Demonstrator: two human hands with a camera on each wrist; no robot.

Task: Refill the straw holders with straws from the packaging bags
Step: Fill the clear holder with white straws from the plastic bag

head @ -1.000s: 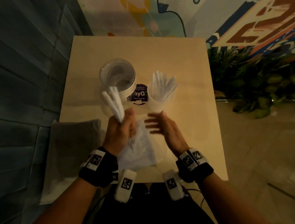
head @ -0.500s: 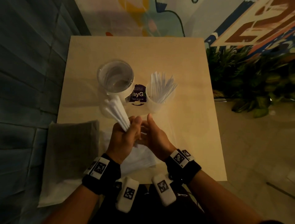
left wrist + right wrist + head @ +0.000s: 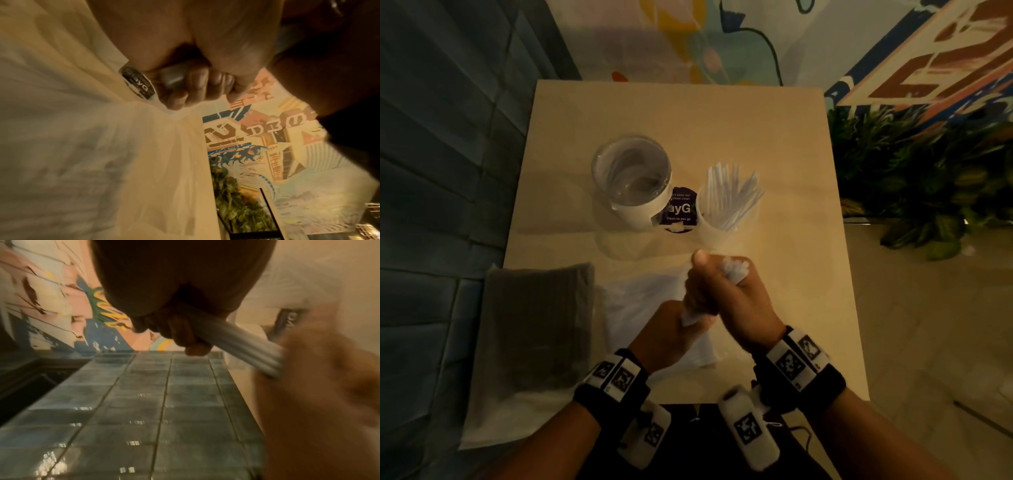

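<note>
On the desk [image 3: 774, 144] stood a clear holder [image 3: 631, 178] at left and a holder with straws [image 3: 727, 209] at right. Nearer, the left hand [image 3: 671, 329] gripped the low end of a straw bundle [image 3: 736, 269], the right hand [image 3: 732, 298] curled round it above the bag [image 3: 640, 301].

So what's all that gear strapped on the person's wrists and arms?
Both forearms are bare. The left wrist and right wrist each wear a black band with white square-patterned marker tags, and a white rounded camera pod, also tagged, hangs under each. Thin dark cables trail by the right.
</note>
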